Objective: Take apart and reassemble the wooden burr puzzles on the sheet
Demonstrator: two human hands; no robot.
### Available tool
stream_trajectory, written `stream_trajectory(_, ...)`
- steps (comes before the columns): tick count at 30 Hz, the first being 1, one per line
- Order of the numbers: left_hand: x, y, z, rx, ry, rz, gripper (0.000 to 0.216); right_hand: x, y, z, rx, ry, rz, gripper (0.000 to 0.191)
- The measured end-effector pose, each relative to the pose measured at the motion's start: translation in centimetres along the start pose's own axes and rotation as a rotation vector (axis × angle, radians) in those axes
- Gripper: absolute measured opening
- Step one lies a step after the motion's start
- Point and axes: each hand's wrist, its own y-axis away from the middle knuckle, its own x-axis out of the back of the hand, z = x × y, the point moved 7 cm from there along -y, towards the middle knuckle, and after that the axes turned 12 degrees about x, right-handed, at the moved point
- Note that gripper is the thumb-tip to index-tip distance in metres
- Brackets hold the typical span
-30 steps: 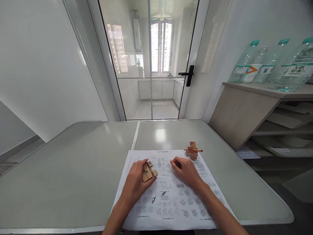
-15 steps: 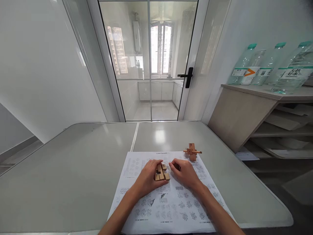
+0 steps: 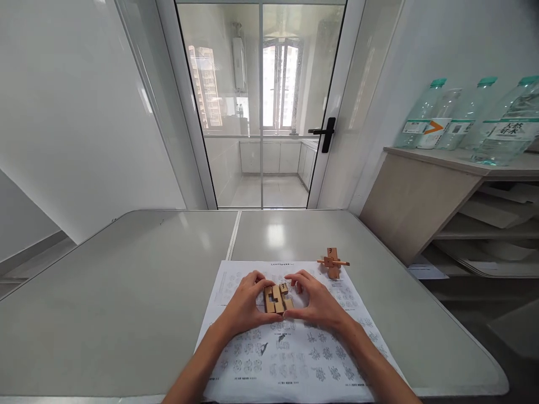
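Several notched wooden puzzle pieces point(image 3: 275, 298) lie side by side on the printed sheet point(image 3: 269, 387), one marked with a 3. My left hand point(image 3: 244, 300) grips them from the left, its thumb along the near edge and its fingers at the far edge. Around their right side curves my right hand point(image 3: 314, 297), fingers and thumb spread apart. Its thumb tip is at the near right corner; whether it touches a piece I cannot tell. Up and to the right, a reddish-brown interlocked wooden puzzle point(image 3: 333, 262) rests at the sheet's far right corner.
The pale grey table point(image 3: 126, 303) has a seam point(image 3: 234, 235) running toward the far edge. Beyond stands a glass door point(image 3: 282, 188) with a black handle point(image 3: 326, 134). At right, a wooden shelf unit point(image 3: 404, 207) carries several plastic bottles point(image 3: 458, 129).
My right hand has uncurled and moved left against the right side of the pieces. My left hand has shifted slightly left, so more of the pieces shows.
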Motion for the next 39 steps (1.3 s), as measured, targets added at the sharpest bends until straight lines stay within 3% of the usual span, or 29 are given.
stream_trajectory(3,-0.2,0.0,-0.3,0.014,0.043,-0.020,0.070,-0.1,0.0,-0.3,0.006,-0.002,-0.035,0.072)
stream_trajectory(8,0.1,0.0,-0.7,0.011,0.118,-0.039,0.074,-0.2,0.1,-0.5,-0.011,-0.010,-0.047,0.061)
stream_trajectory(22,1.1,-0.4,-1.0,0.052,0.415,-0.033,0.066,-0.5,0.3,1.7,-0.125,-0.120,0.084,0.061)
stream_trajectory(27,1.3,-0.3,-0.7,0.057,0.401,0.013,0.066,-0.2,0.2,1.3,-0.080,-0.106,0.119,0.063)
stream_trajectory(35,1.3,-0.1,-0.2,0.095,0.346,0.033,0.063,0.3,0.3,1.1,-0.064,-0.131,0.180,0.035)
stream_trajectory(39,1.3,0.0,-0.1,0.121,0.330,0.018,0.064,0.2,0.5,1.3,-0.100,-0.171,0.167,0.038)
